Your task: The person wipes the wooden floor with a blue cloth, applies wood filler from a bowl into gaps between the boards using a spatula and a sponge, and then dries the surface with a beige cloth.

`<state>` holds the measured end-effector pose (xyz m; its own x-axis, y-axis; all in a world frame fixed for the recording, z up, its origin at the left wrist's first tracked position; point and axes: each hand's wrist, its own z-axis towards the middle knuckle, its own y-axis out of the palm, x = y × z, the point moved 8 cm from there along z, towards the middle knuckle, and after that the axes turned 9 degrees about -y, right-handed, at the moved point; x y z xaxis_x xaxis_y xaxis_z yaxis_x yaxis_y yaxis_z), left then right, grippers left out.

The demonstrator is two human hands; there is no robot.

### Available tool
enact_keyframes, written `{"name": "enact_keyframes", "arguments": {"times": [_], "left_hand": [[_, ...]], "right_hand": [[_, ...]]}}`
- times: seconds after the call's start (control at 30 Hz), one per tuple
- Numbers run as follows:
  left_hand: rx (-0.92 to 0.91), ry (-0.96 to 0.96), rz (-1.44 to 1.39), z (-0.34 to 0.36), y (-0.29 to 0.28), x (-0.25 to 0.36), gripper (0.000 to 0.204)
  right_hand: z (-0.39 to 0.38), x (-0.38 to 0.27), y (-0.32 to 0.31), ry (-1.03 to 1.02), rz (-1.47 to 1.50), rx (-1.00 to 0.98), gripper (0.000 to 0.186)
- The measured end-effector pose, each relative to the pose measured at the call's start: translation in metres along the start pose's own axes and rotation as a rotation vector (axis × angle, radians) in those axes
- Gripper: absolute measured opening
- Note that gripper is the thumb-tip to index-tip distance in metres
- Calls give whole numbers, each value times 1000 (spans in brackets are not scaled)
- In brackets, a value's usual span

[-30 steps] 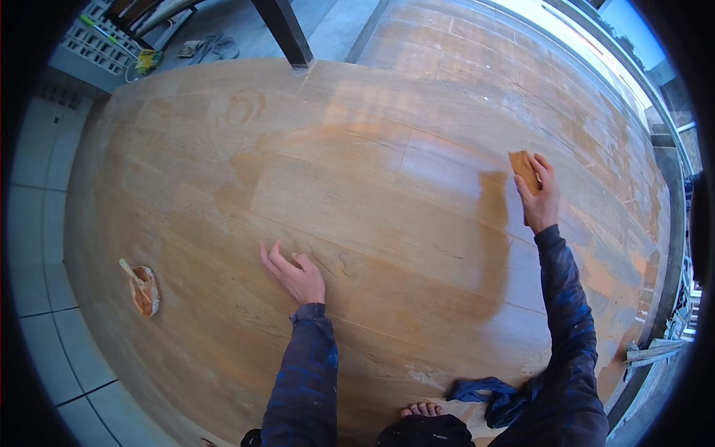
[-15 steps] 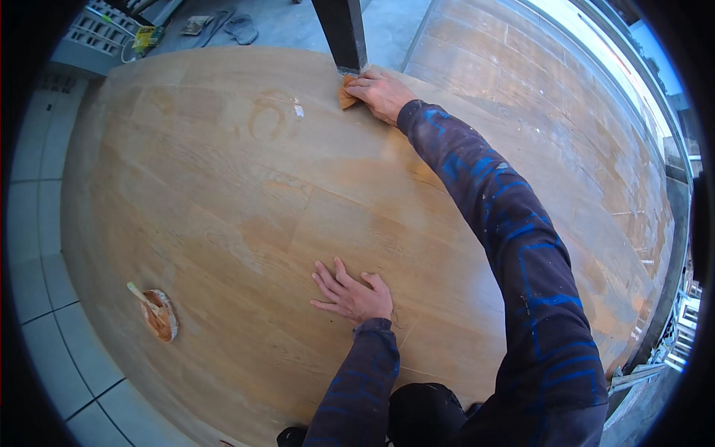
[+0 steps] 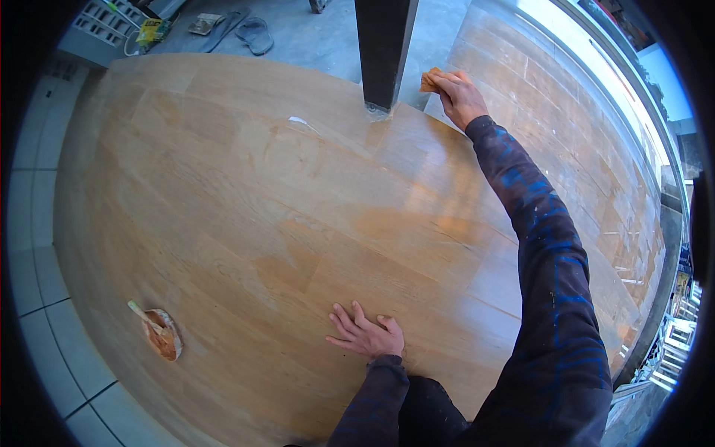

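A wood-patterned floor (image 3: 223,171), curved by the lens and streaked with orange-brown smears, spreads across most of the view; a grey floor (image 3: 313,52) lies beyond its far edge; pale square tiles (image 3: 63,346) border it on the left; the right sleeve (image 3: 555,276), dark with blue streaks, reaches far forward; a dark post (image 3: 385,56) stands upright at the wood-patterned floor's far edge; the left sleeve (image 3: 372,406) comes in low, beside a dark-clad knee (image 3: 428,413).

The left hand (image 3: 369,335) rests palm down on the wood-patterned floor, its fingers spread apart; the right hand (image 3: 463,100) is just right of the post's foot, its fingers clamped on an orange-brown pad (image 3: 428,80); whether the pad touches what lies under it, I cannot tell.

A round, pale-rimmed dish (image 3: 176,352) of orange-brown paste sits near the left border; grey sandals (image 3: 255,36) lie beyond the far edge; a light-handled tool (image 3: 144,315) leans in the dish; a white scrap (image 3: 298,120) lies left of the post.
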<state>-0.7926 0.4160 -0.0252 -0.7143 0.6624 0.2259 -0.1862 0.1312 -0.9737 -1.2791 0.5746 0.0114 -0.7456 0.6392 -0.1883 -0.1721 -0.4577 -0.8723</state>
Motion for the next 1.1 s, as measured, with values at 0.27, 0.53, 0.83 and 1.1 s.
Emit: {"name": "enact_keyframes", "arguments": {"times": [0.27, 0.53, 0.83, 1.1], "left_hand": [[-4, 12, 5, -5, 2, -1, 66], [24, -15, -1, -4, -11, 1, 63], [47, -16, 9, -7, -4, 1, 62], [22, -18, 65, -8, -1, -10, 65]], "right_hand": [[-14, -96, 29, -353, 105, -103, 39], [-1, -80, 44, -487, -129, -226, 33], [-9, -156, 2, -327, 30, -100, 40], [-8, -151, 73, -261, 2, -211, 49]]}}
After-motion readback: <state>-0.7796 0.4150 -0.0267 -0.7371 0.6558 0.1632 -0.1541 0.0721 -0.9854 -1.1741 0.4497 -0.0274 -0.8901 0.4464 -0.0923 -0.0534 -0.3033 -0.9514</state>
